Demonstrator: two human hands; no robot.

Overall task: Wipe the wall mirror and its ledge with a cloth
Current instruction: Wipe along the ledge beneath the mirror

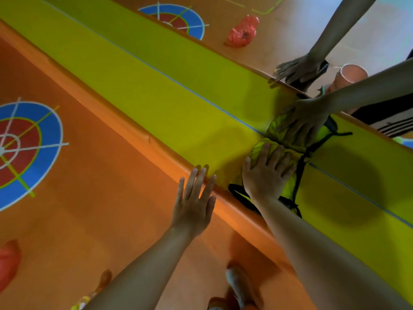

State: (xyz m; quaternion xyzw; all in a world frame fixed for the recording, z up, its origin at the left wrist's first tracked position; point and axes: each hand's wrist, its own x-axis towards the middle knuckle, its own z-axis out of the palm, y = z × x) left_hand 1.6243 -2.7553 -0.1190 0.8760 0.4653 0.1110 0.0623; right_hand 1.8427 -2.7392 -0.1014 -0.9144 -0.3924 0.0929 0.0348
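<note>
I look down at a yellow-green ledge that meets the wall mirror along a thin pale line. A yellow cloth with black trim lies bunched on the ledge against the glass. My right hand presses flat on the cloth with its fingers straight and spread. To its left, my left hand rests flat, fingertips on the ledge's orange front edge, and holds nothing. The mirror reflects both hands, the cloth and the ledge.
The orange floor below the ledge carries a blue and red target marking. A red plastic bag lies at the lower left. My shoes stand near the ledge. The mirror also reflects an orange cup-like thing.
</note>
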